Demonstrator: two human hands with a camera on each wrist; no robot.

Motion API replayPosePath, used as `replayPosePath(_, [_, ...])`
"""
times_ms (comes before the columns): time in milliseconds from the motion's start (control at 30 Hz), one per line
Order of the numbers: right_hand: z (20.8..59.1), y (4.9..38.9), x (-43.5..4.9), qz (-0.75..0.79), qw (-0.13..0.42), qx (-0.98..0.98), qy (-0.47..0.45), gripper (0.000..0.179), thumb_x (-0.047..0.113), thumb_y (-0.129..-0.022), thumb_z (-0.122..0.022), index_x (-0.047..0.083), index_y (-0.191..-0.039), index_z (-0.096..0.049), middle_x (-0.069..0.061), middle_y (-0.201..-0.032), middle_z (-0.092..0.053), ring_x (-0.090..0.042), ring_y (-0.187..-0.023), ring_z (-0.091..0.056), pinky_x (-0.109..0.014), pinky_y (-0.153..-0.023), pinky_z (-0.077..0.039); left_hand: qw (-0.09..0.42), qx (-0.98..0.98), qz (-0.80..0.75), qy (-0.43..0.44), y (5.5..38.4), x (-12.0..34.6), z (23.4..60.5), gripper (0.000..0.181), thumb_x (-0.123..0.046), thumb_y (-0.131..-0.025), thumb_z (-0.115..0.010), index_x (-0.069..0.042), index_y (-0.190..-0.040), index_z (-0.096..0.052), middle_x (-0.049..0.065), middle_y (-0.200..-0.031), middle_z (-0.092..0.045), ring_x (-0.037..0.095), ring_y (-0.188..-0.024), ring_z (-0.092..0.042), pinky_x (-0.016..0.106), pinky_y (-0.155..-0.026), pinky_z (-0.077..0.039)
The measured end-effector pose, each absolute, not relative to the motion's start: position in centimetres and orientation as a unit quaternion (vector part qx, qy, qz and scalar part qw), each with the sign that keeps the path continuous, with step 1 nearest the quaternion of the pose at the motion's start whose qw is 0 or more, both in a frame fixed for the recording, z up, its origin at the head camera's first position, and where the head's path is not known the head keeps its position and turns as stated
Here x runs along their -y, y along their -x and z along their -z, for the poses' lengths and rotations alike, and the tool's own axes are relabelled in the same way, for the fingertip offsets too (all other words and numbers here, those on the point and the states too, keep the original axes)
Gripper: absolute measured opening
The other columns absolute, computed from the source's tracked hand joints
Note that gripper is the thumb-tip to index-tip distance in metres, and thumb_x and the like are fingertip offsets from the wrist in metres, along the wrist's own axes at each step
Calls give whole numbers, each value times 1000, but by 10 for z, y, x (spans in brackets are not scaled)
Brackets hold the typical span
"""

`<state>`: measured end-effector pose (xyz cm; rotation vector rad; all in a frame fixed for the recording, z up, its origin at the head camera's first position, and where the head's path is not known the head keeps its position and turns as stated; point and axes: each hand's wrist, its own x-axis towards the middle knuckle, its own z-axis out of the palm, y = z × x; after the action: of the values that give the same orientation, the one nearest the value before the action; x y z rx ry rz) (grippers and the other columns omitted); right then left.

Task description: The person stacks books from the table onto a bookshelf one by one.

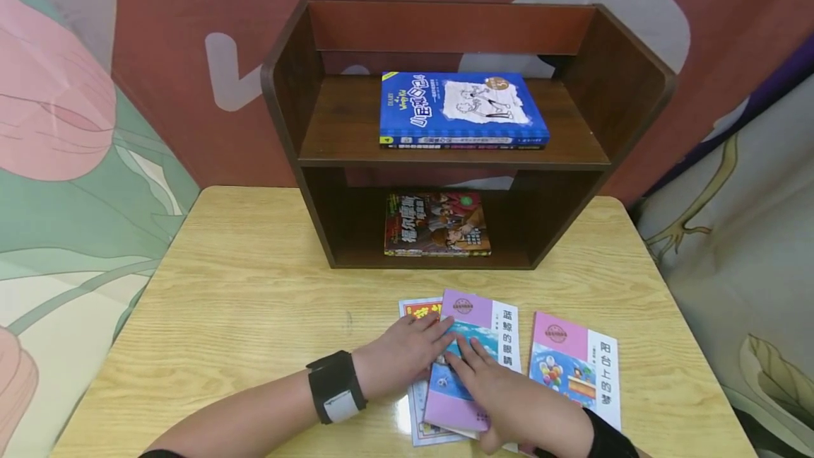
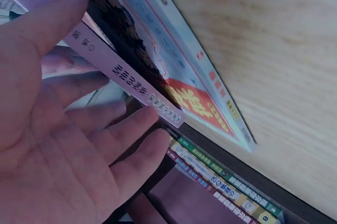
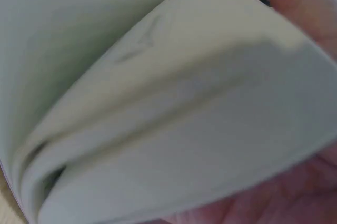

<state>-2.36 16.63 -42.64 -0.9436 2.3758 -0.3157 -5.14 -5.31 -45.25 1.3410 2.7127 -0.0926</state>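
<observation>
A purple book (image 1: 467, 302) with a blue picture on its cover lies partly over a light-blue book (image 1: 416, 423). My left hand (image 1: 400, 355) touches the purple book's left edge, its fingers fairly straight; in the left wrist view the thumb lies by the purple spine (image 2: 126, 76). At the book's lower right, my right hand (image 1: 509, 394) grips the same book, fingers on the cover. The right wrist view shows bent white pages (image 3: 184, 129) between the thumb (image 3: 300, 2) and the rest of the hand. To the right lies a second pink-purple book (image 1: 562, 334).
A dark brown two-tier shelf (image 1: 454, 155) stands at the back of the wooden table (image 1: 254, 288). Blue books (image 1: 413, 101) lie stacked on its upper tier, and dark-covered books (image 1: 439, 225) lie on the lower one. Patterned cloth (image 1: 191, 126) hangs behind and at both sides.
</observation>
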Motion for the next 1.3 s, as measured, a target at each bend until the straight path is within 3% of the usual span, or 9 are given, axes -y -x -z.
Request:
replayPosePath(267, [422,23,-168,89,252,-894,360,112,43,-70,-93,1,-156,-36,-26,-163,-22,-46,-146,-28,-59,-109,-38,39,-896,65,-437,55,54,450,72,-61,-96,-56,-16,-152,-50,6,-157,-43,25,-145,-37,45,-114,-36])
replayPosePath(533, [420,21,-168,95,233,-901,354,122,75,-68,-74,-4,-154,-38,-31,-159,-27,-51,-141,-34,-63,-105,-39,10,-899,58,-434,52,54,446,70,-65,-93,-58,-16,-143,-59,9,-148,-53,33,-140,-44,45,-112,-38])
replayPosePath(733, [419,19,-162,103,229,-902,352,108,78,-83,-58,-1,-155,-40,-27,-160,-28,-45,-142,-36,-60,-107,-39,-32,-901,80,-426,49,55,443,72,-72,-86,-59,-15,-129,-70,11,-136,-63,30,-131,-55,42,-104,-47])
replayPosePath(900, [422,17,-159,100,217,-898,369,107,77,-86,-54,-4,-154,-38,-30,-159,-29,-47,-142,-35,-58,-107,-40,-57,-904,82,-416,46,53,439,72,-76,-81,-59,-13,-111,-77,14,-126,-69,30,-127,-58,40,-104,-47])
replayPosePath(1000, [422,16,-158,99,209,-898,375,100,67,-90,-61,-8,-152,-39,-32,-157,-30,-50,-140,-36,-58,-104,-43,-77,-905,73,-411,44,51,439,66,-74,-80,-63,-13,-101,-78,11,-115,-73,30,-123,-62,40,-104,-47])
replayPosePath(1100, [421,16,-156,99,205,-901,369,84,43,-94,-72,-12,-149,-40,-34,-154,-34,-51,-138,-38,-57,-105,-43,-102,-904,64,-410,42,49,440,62,-72,-81,-63,-14,-93,-78,5,-101,-76,29,-117,-65,40,-104,-47])
replayPosePath(1200, [418,16,-154,105,197,-909,353,72,17,-90,-74,-13,-147,-42,-34,-152,-38,-51,-138,-39,-57,-106,-41,-130,-902,55,-408,41,47,440,58,-71,-86,-61,-16,-85,-77,2,-90,-76,27,-110,-69,39,-102,-48])
replayPosePath(1300, [417,15,-151,113,167,-921,334,68,3,-85,-74,-12,-145,-46,-33,-149,-42,-51,-135,-43,-57,-106,-41,-156,-902,34,-402,41,47,442,56,-70,-89,-61,-17,-77,-75,2,-83,-75,25,-104,-70,38,-96,-51])
